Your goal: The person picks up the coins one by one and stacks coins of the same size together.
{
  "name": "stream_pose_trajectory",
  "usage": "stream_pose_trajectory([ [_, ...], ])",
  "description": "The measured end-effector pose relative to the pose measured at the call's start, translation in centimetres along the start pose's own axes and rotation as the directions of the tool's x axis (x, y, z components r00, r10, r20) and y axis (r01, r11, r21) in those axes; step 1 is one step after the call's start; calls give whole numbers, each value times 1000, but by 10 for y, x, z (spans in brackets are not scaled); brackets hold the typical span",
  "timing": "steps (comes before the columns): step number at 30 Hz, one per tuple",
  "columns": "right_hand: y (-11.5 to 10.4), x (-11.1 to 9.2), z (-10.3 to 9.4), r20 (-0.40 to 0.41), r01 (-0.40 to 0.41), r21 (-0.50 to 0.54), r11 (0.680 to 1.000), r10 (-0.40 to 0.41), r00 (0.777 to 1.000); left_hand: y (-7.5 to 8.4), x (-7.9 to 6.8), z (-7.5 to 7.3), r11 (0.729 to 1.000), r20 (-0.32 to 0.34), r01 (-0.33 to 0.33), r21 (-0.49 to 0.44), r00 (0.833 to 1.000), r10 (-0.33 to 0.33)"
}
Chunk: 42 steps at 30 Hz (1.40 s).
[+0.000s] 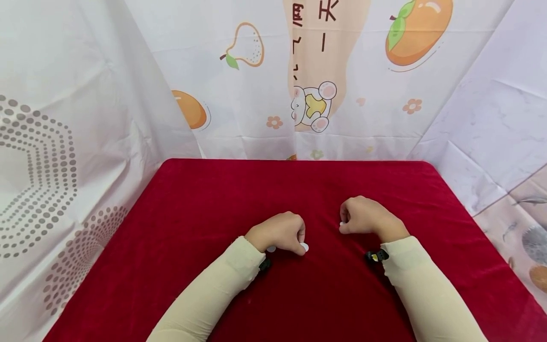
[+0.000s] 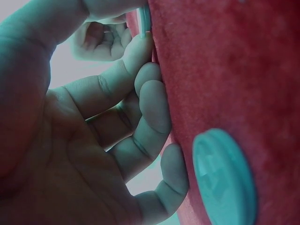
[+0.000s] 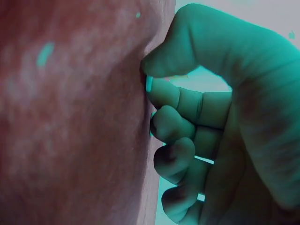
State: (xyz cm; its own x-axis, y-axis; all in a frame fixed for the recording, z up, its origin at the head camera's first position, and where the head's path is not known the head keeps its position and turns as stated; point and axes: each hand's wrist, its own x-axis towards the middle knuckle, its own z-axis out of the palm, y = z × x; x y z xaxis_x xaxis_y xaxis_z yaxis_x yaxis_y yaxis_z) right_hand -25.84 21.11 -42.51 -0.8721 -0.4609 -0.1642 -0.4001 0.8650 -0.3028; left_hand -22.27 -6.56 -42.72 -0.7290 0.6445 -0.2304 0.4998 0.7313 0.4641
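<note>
Over the middle of the red cloth, my left hand (image 1: pixel 279 232) pinches a small round white disc (image 1: pixel 304 247) between thumb and forefinger. Its rim-like edge (image 2: pixel 143 21) shows at the top of the left wrist view. A second disc (image 1: pixel 271 248), double-layered and round in the left wrist view (image 2: pixel 225 178), lies on the cloth beneath that wrist. To the right and slightly farther back, my right hand (image 1: pixel 367 217) has thumb and forefinger together on a small white piece (image 1: pixel 342 223). Only a thin edge (image 3: pixel 149 83) of this piece shows in the right wrist view; the fingers hide the rest.
A red velvet cloth (image 1: pixel 205 199) covers the table. White printed curtains (image 1: pixel 239 109) hang behind it and along both sides. Dark wrist straps (image 1: pixel 377 256) show at the cuffs of the cream sleeves (image 1: pixel 427 285).
</note>
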Motion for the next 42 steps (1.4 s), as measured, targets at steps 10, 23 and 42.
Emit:
stream_pose_trajectory([
  [10, -10, 5, 1, -3, 73, 48, 996, -73, 997, -2, 0, -3, 1000, 2, -5, 2, 1000, 5],
  [23, -16, -5, -7, -25, 101, 140, 985, -99, 995, 5, -3, 0, 1000, 8, 12, -28, 1000, -12],
  [42, -36, -15, 15, -28, 262, 102, 960, -261, 965, 2, -1, -1, 1000, 8, 10, -24, 1000, -10],
])
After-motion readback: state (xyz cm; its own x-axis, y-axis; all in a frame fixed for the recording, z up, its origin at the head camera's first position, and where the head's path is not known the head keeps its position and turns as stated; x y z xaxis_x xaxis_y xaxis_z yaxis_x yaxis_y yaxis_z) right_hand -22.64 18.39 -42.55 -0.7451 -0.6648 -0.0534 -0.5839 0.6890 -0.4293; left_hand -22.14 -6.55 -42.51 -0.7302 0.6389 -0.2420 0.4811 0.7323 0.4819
